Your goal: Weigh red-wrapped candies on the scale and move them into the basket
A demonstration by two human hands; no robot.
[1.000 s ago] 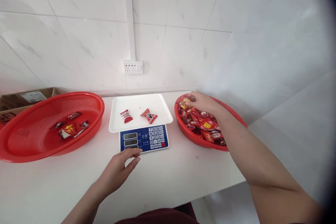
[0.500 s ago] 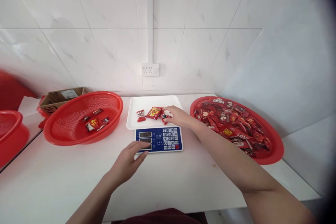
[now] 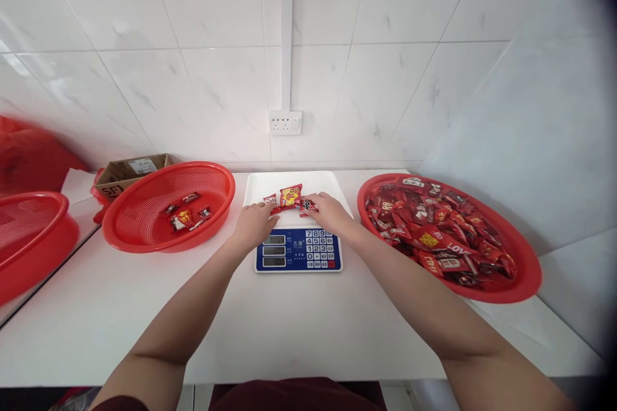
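Note:
A digital scale (image 3: 297, 250) with a blue keypad and a white tray (image 3: 332, 187) stands at the middle of the white counter. Three red candy packets lie on the tray. My left hand (image 3: 255, 223) reaches over the tray's front edge, its curled fingertips on the left packet (image 3: 270, 200). My right hand (image 3: 328, 210) comes from the other side, fingers closed on the right packet (image 3: 306, 207). The larger middle packet (image 3: 290, 195) sits between both hands, untouched as far as I can see.
A red basin (image 3: 530, 276) heaped with wrapped candies stands right of the scale. Left of it a red mesh basket (image 3: 144, 231) holds a few packets. Another red basket (image 3: 29, 237) and a cardboard box (image 3: 130, 170) sit further left. A wall socket (image 3: 286, 122) is above.
My left hand left the scale's display and moved up onto the tray's left side. My right hand stayed at the tray by the right packet. The view shifted slightly to the left.

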